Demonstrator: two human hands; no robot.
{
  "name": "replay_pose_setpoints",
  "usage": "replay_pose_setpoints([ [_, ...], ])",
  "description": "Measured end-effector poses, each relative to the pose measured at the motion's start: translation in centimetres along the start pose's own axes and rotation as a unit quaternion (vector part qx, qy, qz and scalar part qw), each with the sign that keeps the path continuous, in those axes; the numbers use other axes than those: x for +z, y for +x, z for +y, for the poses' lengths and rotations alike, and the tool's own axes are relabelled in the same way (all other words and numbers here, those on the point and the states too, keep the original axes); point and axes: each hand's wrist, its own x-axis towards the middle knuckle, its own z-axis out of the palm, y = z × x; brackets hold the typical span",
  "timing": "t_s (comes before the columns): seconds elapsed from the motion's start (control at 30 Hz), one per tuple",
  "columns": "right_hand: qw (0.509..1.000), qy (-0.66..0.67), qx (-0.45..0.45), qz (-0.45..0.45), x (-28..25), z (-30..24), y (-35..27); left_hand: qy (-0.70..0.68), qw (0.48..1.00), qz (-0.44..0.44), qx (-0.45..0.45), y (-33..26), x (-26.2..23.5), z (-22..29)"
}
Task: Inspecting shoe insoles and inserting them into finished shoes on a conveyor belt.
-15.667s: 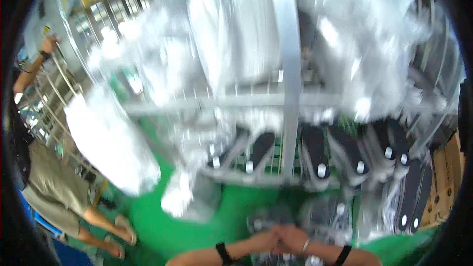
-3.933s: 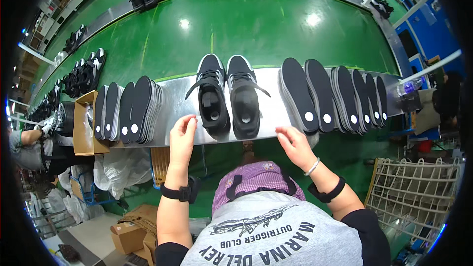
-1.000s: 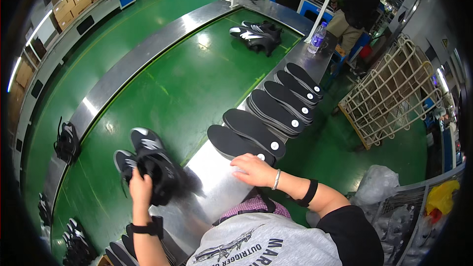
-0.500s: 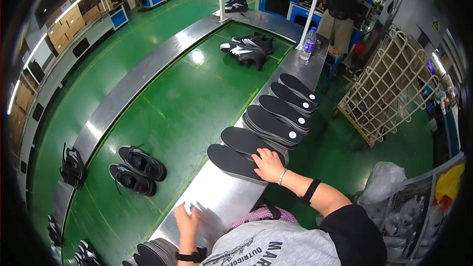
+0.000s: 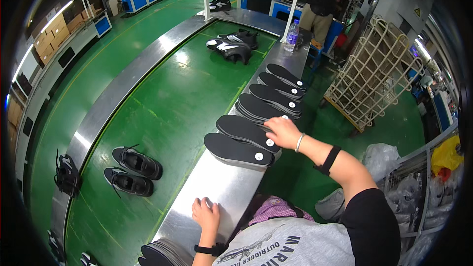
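Stacks of black shoe insoles lie in a row along the metal ledge of the conveyor. Over the heel end of the second-nearest insole stack (image 5: 241, 129) is my right hand (image 5: 283, 134), its fingers touching the top near a round white sticker. The nearest insole stack (image 5: 235, 149) lies just beside it, its own sticker uncovered. My left hand (image 5: 206, 214) hovers at the bare metal ledge (image 5: 209, 182), fingers apart and nothing in them. Below it, another pile of insoles (image 5: 165, 253) is cut off by the lower edge.
Black sneakers (image 5: 133, 170) sit on the green belt (image 5: 167, 113), with another pair (image 5: 231, 45) farther up. A water bottle (image 5: 291, 35) stands at the ledge's far end. To the right are a wire cart (image 5: 372, 74) and plastic bags (image 5: 382, 157). A person (image 5: 320, 0) stands behind.
My right hand has moved from the nearest stack's heel to the second stack, uncovering the white sticker. My left hand stays low over the ledge. The whole view has shifted slightly.
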Motion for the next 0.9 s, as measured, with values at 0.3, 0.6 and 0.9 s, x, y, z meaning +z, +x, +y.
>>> replay_pose_setpoints([
  [0.3, 0.996, -0.024, 0.084, 0.021, 0.2, 9.3, 11.4, -0.003, 0.995, -0.063, -0.077, 4.7, 2.3, 5.5],
  [0.6, 0.979, 0.077, 0.144, -0.119, 6.3, 19.7, 28.4, -0.013, 0.926, -0.190, -0.327, 7.6, 4.1, 8.9],
  [0.9, 0.926, -0.194, 0.129, -0.296, 12.3, 23.7, 35.6, 0.011, 0.915, -0.215, -0.341, 7.9, 4.5, 9.0],
])
